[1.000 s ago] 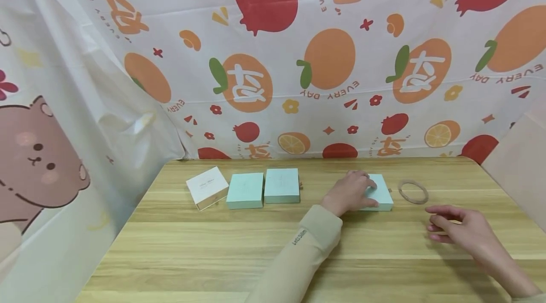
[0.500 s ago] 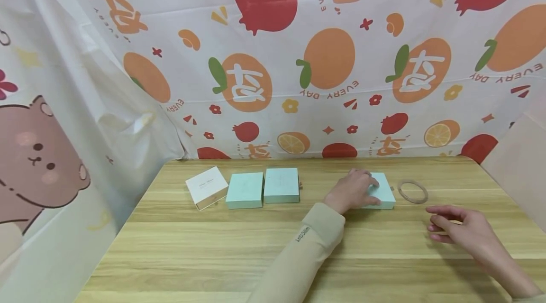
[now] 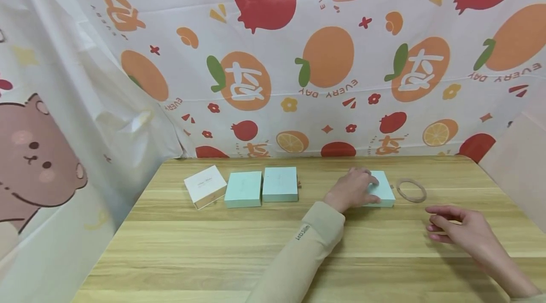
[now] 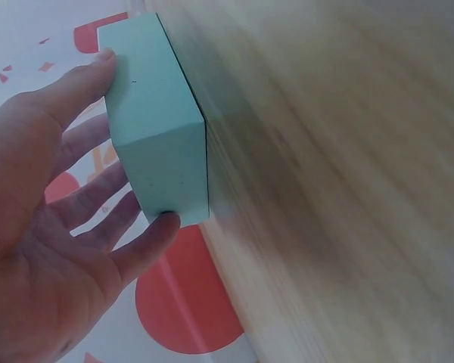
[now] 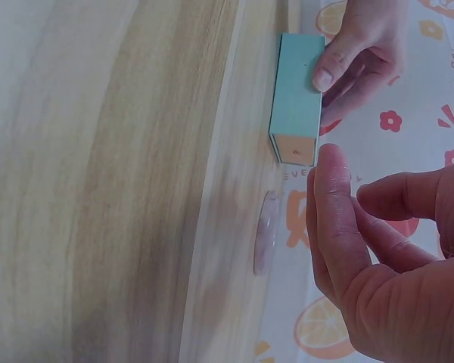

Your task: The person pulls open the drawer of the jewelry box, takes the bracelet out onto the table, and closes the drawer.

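Observation:
My left hand (image 3: pixel 351 189) grips a mint-green box (image 3: pixel 384 193) on the right half of the table. In the left wrist view the thumb presses on one long side of this box (image 4: pixel 155 83), and a finger touches its end. An orange-tan end of the box with a small tab faces my right hand in the right wrist view. A thin pinkish-brown bangle (image 3: pixel 423 195) lies on the table just right of the box. My right hand (image 3: pixel 462 229) hovers nearest to the bangle, fingers relaxed and holding nothing.
On the left stand a white box (image 3: pixel 205 185), tilted at an angle, and two mint-green boxes, one in the middle (image 3: pixel 243 188) and one to its right (image 3: pixel 280 183). A fruit-print curtain (image 3: pixel 273 56) hangs behind the wooden table (image 3: pixel 204 255).
My left hand has shifted slightly to the right with the mint-green box, bringing it a little closer to the bangle. The right hand has stayed in place.

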`<control>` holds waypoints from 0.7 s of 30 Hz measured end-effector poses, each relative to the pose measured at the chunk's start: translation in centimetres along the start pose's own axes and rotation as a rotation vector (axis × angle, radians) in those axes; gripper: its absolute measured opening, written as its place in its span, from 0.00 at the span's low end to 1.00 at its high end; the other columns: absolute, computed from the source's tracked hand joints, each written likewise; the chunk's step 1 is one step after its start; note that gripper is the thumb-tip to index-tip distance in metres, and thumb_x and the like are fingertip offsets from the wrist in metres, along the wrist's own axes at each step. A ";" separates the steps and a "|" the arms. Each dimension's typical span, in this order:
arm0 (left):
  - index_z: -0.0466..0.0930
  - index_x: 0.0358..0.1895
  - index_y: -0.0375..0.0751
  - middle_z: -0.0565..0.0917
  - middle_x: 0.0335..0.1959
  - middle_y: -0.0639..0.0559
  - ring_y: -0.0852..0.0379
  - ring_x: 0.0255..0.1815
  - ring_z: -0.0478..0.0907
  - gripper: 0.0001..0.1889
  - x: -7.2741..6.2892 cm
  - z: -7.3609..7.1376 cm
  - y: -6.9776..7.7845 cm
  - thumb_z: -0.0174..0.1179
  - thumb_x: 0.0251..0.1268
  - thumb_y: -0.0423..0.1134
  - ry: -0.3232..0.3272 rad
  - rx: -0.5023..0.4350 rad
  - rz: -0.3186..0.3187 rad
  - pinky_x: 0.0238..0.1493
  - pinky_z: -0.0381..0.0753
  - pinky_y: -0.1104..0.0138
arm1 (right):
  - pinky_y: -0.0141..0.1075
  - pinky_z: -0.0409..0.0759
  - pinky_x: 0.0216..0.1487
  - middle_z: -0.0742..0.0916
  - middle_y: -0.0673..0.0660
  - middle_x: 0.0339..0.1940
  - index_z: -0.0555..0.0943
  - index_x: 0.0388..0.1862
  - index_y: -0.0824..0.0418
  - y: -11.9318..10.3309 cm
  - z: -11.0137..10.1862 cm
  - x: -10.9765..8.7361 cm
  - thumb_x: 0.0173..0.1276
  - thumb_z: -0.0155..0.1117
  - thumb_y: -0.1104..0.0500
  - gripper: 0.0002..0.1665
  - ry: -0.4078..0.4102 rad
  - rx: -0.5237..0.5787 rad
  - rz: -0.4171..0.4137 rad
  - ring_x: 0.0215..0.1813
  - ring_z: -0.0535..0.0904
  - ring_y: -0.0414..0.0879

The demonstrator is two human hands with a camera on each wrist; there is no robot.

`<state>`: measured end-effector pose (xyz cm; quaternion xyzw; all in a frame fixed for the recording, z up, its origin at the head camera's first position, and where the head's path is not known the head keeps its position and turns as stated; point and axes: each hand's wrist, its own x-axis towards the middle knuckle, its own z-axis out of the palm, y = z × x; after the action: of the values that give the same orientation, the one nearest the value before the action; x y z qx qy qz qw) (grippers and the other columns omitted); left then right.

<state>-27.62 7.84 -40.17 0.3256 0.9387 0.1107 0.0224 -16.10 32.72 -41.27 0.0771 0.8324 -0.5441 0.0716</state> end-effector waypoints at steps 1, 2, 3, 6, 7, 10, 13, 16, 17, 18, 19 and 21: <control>0.83 0.63 0.57 0.79 0.68 0.59 0.61 0.66 0.74 0.26 0.0 0.0 0.0 0.69 0.64 0.58 0.001 0.003 0.000 0.79 0.63 0.66 | 0.37 0.89 0.44 0.89 0.47 0.39 0.77 0.63 0.76 0.0 0.0 0.0 0.78 0.58 0.62 0.22 0.001 0.002 0.000 0.39 0.88 0.37; 0.83 0.63 0.57 0.79 0.68 0.59 0.61 0.66 0.74 0.26 0.0 0.0 0.0 0.69 0.64 0.58 0.004 0.005 0.003 0.79 0.62 0.66 | 0.37 0.89 0.44 0.89 0.48 0.39 0.76 0.63 0.77 0.0 0.0 0.0 0.78 0.57 0.62 0.22 0.002 0.002 -0.001 0.39 0.88 0.37; 0.83 0.63 0.57 0.79 0.68 0.58 0.61 0.67 0.73 0.25 0.0 0.0 0.0 0.69 0.64 0.57 0.006 0.008 0.006 0.80 0.61 0.65 | 0.37 0.89 0.44 0.89 0.48 0.39 0.76 0.64 0.78 0.0 0.0 0.0 0.78 0.57 0.63 0.23 0.003 -0.002 0.000 0.39 0.88 0.37; 0.83 0.63 0.58 0.77 0.70 0.58 0.60 0.68 0.73 0.25 -0.1 0.1 0.0 0.68 0.65 0.58 0.012 0.014 0.008 0.76 0.69 0.64 | 0.37 0.89 0.44 0.89 0.49 0.40 0.73 0.66 0.80 0.1 0.0 -0.1 0.78 0.56 0.63 0.25 0.003 -0.015 0.004 0.39 0.88 0.37; 0.83 0.63 0.59 0.77 0.71 0.58 0.59 0.69 0.73 0.25 -0.2 0.1 0.0 0.67 0.65 0.59 0.017 0.015 0.009 0.74 0.72 0.63 | 0.37 0.89 0.44 0.89 0.49 0.40 0.72 0.66 0.80 0.0 0.0 -0.1 0.78 0.56 0.63 0.25 0.003 -0.018 0.003 0.39 0.88 0.37; 0.83 0.63 0.60 0.77 0.71 0.57 0.58 0.69 0.74 0.24 -0.7 -0.1 -0.3 0.66 0.66 0.60 0.035 0.010 0.012 0.67 0.78 0.63 | 0.37 0.89 0.44 0.89 0.49 0.40 0.72 0.67 0.80 0.0 0.1 -0.2 0.79 0.56 0.63 0.26 0.003 -0.023 0.002 0.39 0.88 0.37; 0.83 0.62 0.60 0.78 0.70 0.57 0.57 0.69 0.75 0.23 -1.7 -0.6 -0.9 0.65 0.67 0.59 0.044 0.008 0.009 0.67 0.78 0.63 | 0.36 0.89 0.44 0.89 0.50 0.40 0.71 0.67 0.80 -0.1 0.2 -0.2 0.79 0.56 0.63 0.26 0.001 -0.027 0.003 0.39 0.88 0.36; 0.83 0.63 0.58 0.80 0.68 0.57 0.58 0.67 0.77 0.22 -3.0 -1.3 -1.7 0.65 0.69 0.57 0.034 0.036 0.006 0.66 0.78 0.63 | 0.36 0.89 0.44 0.89 0.50 0.40 0.71 0.68 0.80 -0.1 0.2 -0.3 0.79 0.56 0.62 0.27 0.001 -0.029 0.000 0.39 0.88 0.36; 0.83 0.63 0.58 0.80 0.67 0.57 0.57 0.66 0.77 0.22 -3.5 -1.5 -2.0 0.64 0.69 0.57 0.029 0.046 0.002 0.66 0.79 0.62 | 0.36 0.89 0.44 0.89 0.50 0.40 0.71 0.68 0.80 -0.2 0.3 -0.3 0.79 0.56 0.62 0.27 0.002 -0.030 -0.001 0.39 0.88 0.36; 0.83 0.63 0.57 0.80 0.66 0.57 0.57 0.65 0.77 0.22 -4.0 -1.8 -2.3 0.64 0.69 0.56 0.027 0.058 0.000 0.65 0.79 0.61 | 0.36 0.89 0.44 0.89 0.50 0.40 0.71 0.68 0.80 -0.2 0.3 -0.3 0.79 0.56 0.62 0.27 0.004 -0.029 -0.004 0.39 0.88 0.36; 0.83 0.63 0.56 0.81 0.66 0.56 0.56 0.64 0.78 0.21 -4.5 -2.0 -2.7 0.63 0.70 0.55 0.025 0.072 0.001 0.65 0.80 0.59 | 0.36 0.89 0.44 0.89 0.50 0.40 0.71 0.67 0.80 -0.2 0.3 -0.3 0.79 0.56 0.62 0.27 0.005 -0.030 -0.007 0.39 0.88 0.36; 0.82 0.63 0.54 0.80 0.66 0.54 0.54 0.65 0.78 0.21 -5.6 -2.5 -3.3 0.62 0.71 0.54 0.023 0.091 -0.001 0.64 0.80 0.55 | 0.36 0.89 0.43 0.89 0.50 0.40 0.71 0.67 0.80 -0.2 0.4 -0.4 0.79 0.57 0.62 0.27 0.008 -0.033 -0.012 0.39 0.88 0.36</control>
<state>-25.51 1.38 -38.64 0.3247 0.9431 0.0718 -0.0030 -15.75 32.30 -41.18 0.0730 0.8419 -0.5306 0.0660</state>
